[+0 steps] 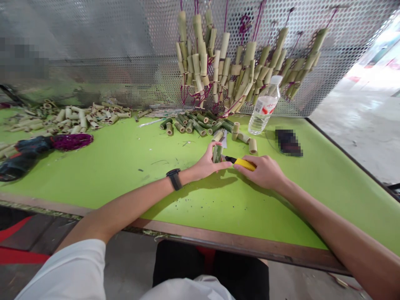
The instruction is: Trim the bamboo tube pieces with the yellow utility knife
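My left hand (208, 161), with a black watch (174, 179) on its wrist, grips a short green bamboo piece (218, 153) just above the tabletop. From the right, my right hand (262, 170) is closed around a yellow utility knife (245, 163). The black head of the knife points left and its tip meets the bamboo piece; my left thumb lies close beside it. Small dark shavings are scattered on the green table (193, 208) below. Behind my hands stand a few pale bamboo pieces (253, 146) and a pile of green ones (200, 123).
A water bottle (265, 106) and a dark blurred object (288, 142) are at the right. Strung bamboo pieces (250, 54) hang on the perforated metal panel (125, 54). At the left lie a heap of cut bamboo (83, 118), a power drill (33, 143) and purple cord (73, 141).
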A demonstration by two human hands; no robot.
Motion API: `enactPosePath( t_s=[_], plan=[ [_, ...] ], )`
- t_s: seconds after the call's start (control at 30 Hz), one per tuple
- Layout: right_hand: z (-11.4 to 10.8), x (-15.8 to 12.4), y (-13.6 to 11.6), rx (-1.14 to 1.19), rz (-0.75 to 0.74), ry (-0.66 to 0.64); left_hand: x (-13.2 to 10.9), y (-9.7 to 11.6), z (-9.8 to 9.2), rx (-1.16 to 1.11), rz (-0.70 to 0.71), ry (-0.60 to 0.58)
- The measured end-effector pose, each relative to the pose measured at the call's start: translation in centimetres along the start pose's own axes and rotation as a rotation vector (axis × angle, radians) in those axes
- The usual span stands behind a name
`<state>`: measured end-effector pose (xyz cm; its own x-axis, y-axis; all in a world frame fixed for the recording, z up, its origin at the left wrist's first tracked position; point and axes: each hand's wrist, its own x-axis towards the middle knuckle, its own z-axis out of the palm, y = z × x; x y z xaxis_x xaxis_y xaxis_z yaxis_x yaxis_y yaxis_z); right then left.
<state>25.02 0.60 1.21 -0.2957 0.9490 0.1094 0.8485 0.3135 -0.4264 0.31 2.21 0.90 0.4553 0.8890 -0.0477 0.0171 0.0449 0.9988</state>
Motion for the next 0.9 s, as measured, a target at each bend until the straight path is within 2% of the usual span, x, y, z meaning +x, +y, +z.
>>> enactPosePath(
  t_s=[0.9],
  plan=[
    [-0.1,-0.1,-0.1,-0.001,-0.022,-0.006,0.4,-0.9,-0.4,0.01,0.022,-0.009]
  ],
)
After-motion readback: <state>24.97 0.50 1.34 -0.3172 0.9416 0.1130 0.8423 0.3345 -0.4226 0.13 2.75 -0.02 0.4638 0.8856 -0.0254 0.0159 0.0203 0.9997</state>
